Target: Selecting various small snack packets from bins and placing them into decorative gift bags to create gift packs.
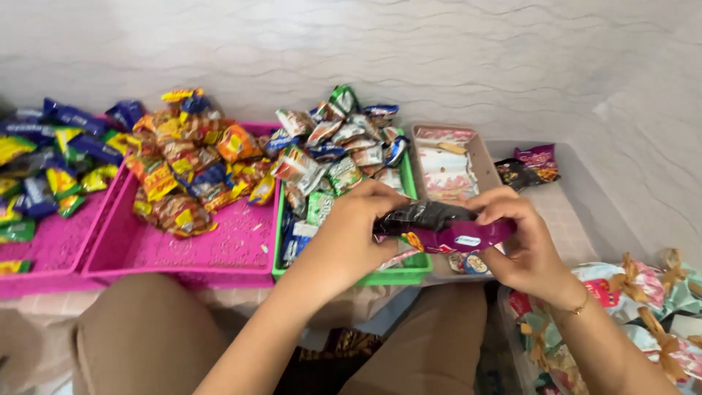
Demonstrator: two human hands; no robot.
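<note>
The black packet and the purple packet lie stacked lengthwise, their long axis running left to right and tipping slightly down toward the right, held just above the front edge of the green tray and the beige tray. The left hand is clamped on their left end and the right hand on the right end. To my eye they'd do well to keep both ends pinched and level, so the top packet doesn't slide off.

Single head cam, looks steeply down, close on both hands; trays sit just beyond the fingers, wall behind.
</note>
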